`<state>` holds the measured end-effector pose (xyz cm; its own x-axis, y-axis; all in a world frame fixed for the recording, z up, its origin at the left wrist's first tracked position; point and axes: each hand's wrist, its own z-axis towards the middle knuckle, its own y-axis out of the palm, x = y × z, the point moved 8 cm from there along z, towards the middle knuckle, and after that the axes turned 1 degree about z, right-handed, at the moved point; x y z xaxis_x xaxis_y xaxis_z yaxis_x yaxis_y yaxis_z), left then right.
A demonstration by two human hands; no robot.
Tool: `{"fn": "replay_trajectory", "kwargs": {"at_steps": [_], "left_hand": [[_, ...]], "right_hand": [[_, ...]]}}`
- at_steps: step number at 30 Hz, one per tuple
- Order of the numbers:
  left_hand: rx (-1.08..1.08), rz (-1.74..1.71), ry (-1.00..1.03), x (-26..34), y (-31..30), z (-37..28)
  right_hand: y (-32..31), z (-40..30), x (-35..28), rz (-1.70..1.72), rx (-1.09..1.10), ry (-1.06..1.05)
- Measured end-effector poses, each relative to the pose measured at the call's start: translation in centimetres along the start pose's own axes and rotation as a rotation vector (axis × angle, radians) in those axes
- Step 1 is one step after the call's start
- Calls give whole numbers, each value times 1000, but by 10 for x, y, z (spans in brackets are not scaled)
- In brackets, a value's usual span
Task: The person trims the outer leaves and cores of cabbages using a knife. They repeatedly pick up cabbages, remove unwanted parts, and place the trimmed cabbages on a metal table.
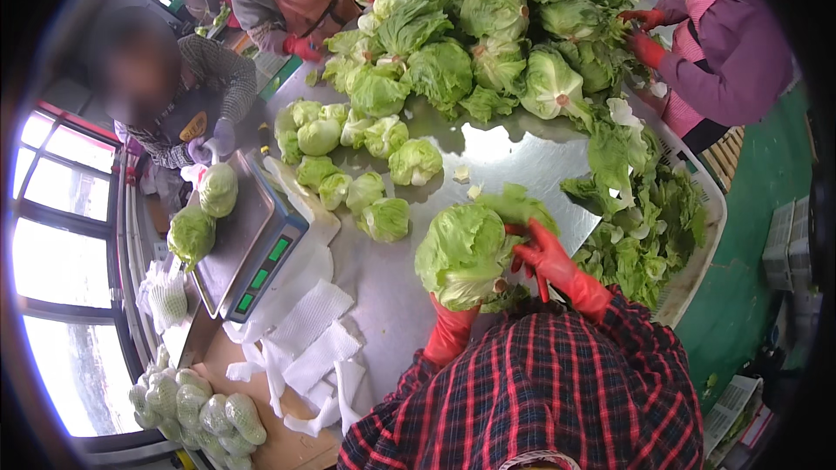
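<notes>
A head of iceberg lettuce [460, 251] rests in my left hand [450, 333], which wears a red rubber glove and supports it from below. The cut brown stem faces down and towards me. At the head's right side is my right hand [555, 267], also red-gloved, its fingers spread against a loose outer leaf [519, 203]. That leaf is blurred, and whether the fingers grip it is unclear. More leaf shows beneath the head. Two small stem pieces [461, 174] lie on the metal table [385, 281] beyond it.
Trimmed lettuces [385, 219] stand left of centre, before a large lettuce pile [496, 13]. A digital scale [251, 235] carries two heads, beside white foam net sleeves [320, 333]. Leaves fill a white crate [708, 228] at right. Co-workers [725, 59] stand around the table.
</notes>
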<state>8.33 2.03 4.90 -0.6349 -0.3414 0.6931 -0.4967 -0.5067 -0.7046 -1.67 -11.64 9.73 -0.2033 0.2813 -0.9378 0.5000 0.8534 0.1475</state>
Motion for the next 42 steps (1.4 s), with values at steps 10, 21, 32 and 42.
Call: {"fn": "replay_trajectory", "kwargs": {"at_steps": [10, 21, 32, 42], "left_hand": [[-76, -756, -329, -31, 11, -36], [195, -298, -279, -72, -76, -62], [-114, 30, -271, -38, -72, -15], [-172, -24, -359, -39, -75, -19]], "right_hand": [[-13, 9, 20, -213, 45, 178], [20, 37, 42, -560, -47, 74], [-3, -16, 43, -909, -177, -228], [-10, -19, 5, -637, 0, -89]]}}
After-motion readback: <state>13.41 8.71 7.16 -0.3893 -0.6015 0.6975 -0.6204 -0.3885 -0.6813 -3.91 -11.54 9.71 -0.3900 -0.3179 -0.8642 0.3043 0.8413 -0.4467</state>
